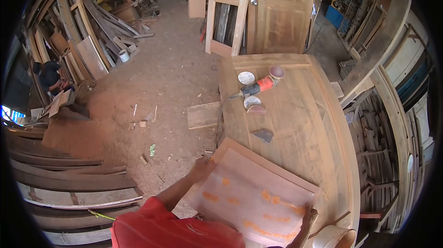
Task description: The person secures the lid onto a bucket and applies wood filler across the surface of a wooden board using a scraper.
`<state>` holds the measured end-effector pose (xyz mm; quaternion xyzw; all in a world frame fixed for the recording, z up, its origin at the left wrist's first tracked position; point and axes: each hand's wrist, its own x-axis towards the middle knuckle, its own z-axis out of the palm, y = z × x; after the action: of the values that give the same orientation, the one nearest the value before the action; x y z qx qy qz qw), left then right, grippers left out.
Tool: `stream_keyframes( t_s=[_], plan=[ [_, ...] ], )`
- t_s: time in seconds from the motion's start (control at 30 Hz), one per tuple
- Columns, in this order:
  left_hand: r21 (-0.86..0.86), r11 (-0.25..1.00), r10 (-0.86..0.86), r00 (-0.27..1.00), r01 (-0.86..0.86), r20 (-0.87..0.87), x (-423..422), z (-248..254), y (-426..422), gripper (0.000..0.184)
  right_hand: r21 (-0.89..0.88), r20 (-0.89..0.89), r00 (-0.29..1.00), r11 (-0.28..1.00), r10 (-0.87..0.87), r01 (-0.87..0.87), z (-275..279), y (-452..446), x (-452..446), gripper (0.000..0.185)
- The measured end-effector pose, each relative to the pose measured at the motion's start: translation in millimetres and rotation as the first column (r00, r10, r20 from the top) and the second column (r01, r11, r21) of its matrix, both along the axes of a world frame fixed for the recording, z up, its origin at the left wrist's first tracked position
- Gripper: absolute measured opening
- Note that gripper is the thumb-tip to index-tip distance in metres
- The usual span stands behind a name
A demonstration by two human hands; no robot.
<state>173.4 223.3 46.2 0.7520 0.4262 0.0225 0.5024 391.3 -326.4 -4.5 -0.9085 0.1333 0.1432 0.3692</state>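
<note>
My left hand [203, 167] grips the left edge of a flat wooden panel [251, 179] with orange smears on its pale, dusty face. On the panel's right edge my right hand [310, 216] is closed, its fingers curled round the rim. The panel lies tilted over the near end of a large wooden door [295, 123]. Beyond it on the door rests a red and black angle grinder [259, 85] with a round sanding pad. Beside the grinder are a white sanding disc [246, 78] and another pale disc [252, 102]. A dark, angular scrap [263, 135] lies closer to me.
A hollow wooden cylinder [336, 238] sits at the near right. Stacked curved boards [69, 174] fill the lower left. At the far left, another person [48, 76] sits among leaning planks. A small board [203, 115] lies on the dusty floor, and the grinder's cable [224, 109] hangs over the door's left edge.
</note>
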Motion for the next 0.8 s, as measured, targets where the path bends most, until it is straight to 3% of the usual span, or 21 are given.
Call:
stream_keyframes(
  t_s=[0.07, 0.13, 0.23, 0.27, 0.3, 0.37, 0.4, 0.47, 0.5, 0.57, 0.6, 0.67, 0.8],
  plan=[
    [-0.272, 0.958, 0.073, 0.995, -0.089, -0.066, 3.9, 19.5, -0.6, 0.052, 0.01, 0.031, 0.999, 0.999, -0.039, 0.039, -9.3, -8.5, -4.1, 0.052],
    [-0.207, 0.975, 0.067, 0.996, -0.079, -0.065, 5.7, 22.4, -1.7, 0.052, 0.039, 0.075, 0.994, 0.996, -0.079, 0.076, -0.1, -4.2, -2.2, 0.051],
    [-0.076, 0.996, 0.054, 0.999, -0.054, -0.006, 11.1, 39.9, -2.3, 0.05, 0.035, -0.046, 0.999, 0.999, -0.025, 0.026, 60.6, 21.8, -6.1, 0.049],
    [-0.016, 0.999, 0.048, 0.998, -0.048, 0.047, 12.0, 51.3, -3.1, 0.048, 0.144, 0.062, 0.997, 0.989, -0.036, 0.027, 66.5, 23.4, -8.1, 0.049],
    [-0.016, 0.999, 0.047, 0.998, -0.047, 0.049, 14.2, 64.0, -4.7, 0.048, 0.251, 0.169, 0.984, 0.968, -0.058, 0.014, 74.5, 24.9, -9.2, 0.05],
    [-0.21, 0.964, 0.203, 0.96, -0.162, 0.193, 24.2, 91.7, -7.5, 0.04, 0.206, 0.225, 0.973, 0.979, -0.059, 0.012, 110.6, 32.0, -5.4, 0.05],
    [-0.209, 0.966, 0.197, 0.96, -0.155, 0.2, 29.7, 97.5, -4.6, 0.04, 0.163, 0.281, 0.958, 0.986, -0.06, 0.014, 127.2, 38.5, -2.6, 0.05],
    [-0.344, 0.925, 0.292, 0.884, -0.163, 0.366, 40.9, 108.4, 1.6, 0.032, 0.256, 0.359, 0.925, 0.966, -0.122, 0.028, 154.5, 49.9, 6.0, 0.045],
    [-0.342, 0.926, 0.288, 0.881, -0.158, 0.374, 47.4, 114.1, 4.9, 0.032, 0.3, 0.376, 0.916, 0.954, -0.137, 0.02, 170.7, 52.0, 12.0, 0.042],
    [-0.362, 0.927, 0.304, 0.752, -0.094, 0.585, 60.6, 124.3, 10.1, 0.029, 0.347, 0.396, 0.905, 0.938, -0.154, 0.008, 183.4, 53.0, 26.7, 0.039],
    [-0.358, 0.929, 0.301, 0.749, -0.092, 0.59, 66.7, 128.1, 10.5, 0.029, 0.402, 0.469, 0.865, 0.915, -0.176, -0.032, 184.4, 50.8, 36.4, 0.037],
    [-0.335, 0.941, 0.288, 0.621, -0.043, 0.729, 76.4, 132.6, 10.1, 0.029, 0.454, 0.54, 0.818, 0.887, -0.2, -0.082, 184.5, 49.5, 44.8, 0.035],
    [-0.284, 0.958, 0.226, 0.514, 0.035, 0.828, 77.2, 124.5, 14.0, 0.032, 0.509, 0.644, 0.735, 0.836, -0.212, -0.205, 177.5, 57.5, 61.2, 0.035]
  ],
)
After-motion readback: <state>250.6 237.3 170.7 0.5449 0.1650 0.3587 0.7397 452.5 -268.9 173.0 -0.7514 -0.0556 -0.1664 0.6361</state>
